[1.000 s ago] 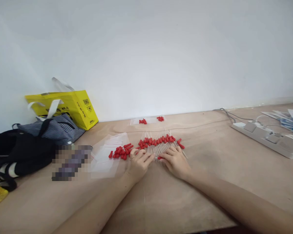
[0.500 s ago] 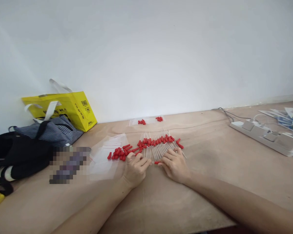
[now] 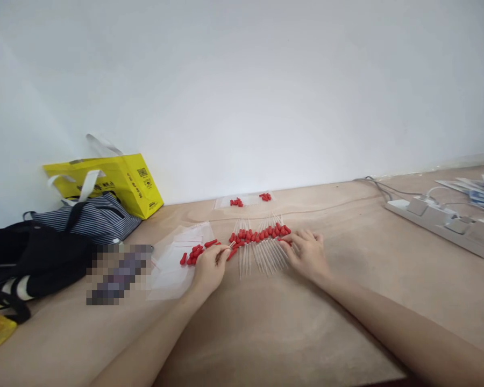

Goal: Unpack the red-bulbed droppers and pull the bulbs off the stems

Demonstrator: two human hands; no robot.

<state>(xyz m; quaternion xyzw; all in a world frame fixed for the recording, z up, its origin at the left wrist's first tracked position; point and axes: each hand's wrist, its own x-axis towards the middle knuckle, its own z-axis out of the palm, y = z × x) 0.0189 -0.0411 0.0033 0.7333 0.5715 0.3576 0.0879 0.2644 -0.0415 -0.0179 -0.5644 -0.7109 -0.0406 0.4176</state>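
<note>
Near the loose red rubber bulbs (image 3: 193, 254), my left hand (image 3: 210, 267) is closed in a pinch, the pale end of a thin glass tube (image 3: 231, 245) showing at its fingertips. My right hand (image 3: 307, 255) reaches the right end of a row of droppers (image 3: 265, 234), its thumb and fingers closed on a red rubber bulb (image 3: 283, 240); whether a tube is attached to it is hidden. The droppers have red bulbs and clear tubes, and lie side by side pointing alternately away from and toward me.
Clear plastic bags (image 3: 171, 279) lie under the loose bulbs. A filled bag (image 3: 246, 200) rests by the wall. On the left stand a yellow bag (image 3: 135, 183), a striped bag (image 3: 92, 217) and a black bag (image 3: 36, 250). A white power strip (image 3: 443, 226) is on the right.
My hands, close together at a tube and red bulb before, have moved apart. The left went left toward the loose bulbs; the right went up and right to the row's end.
</note>
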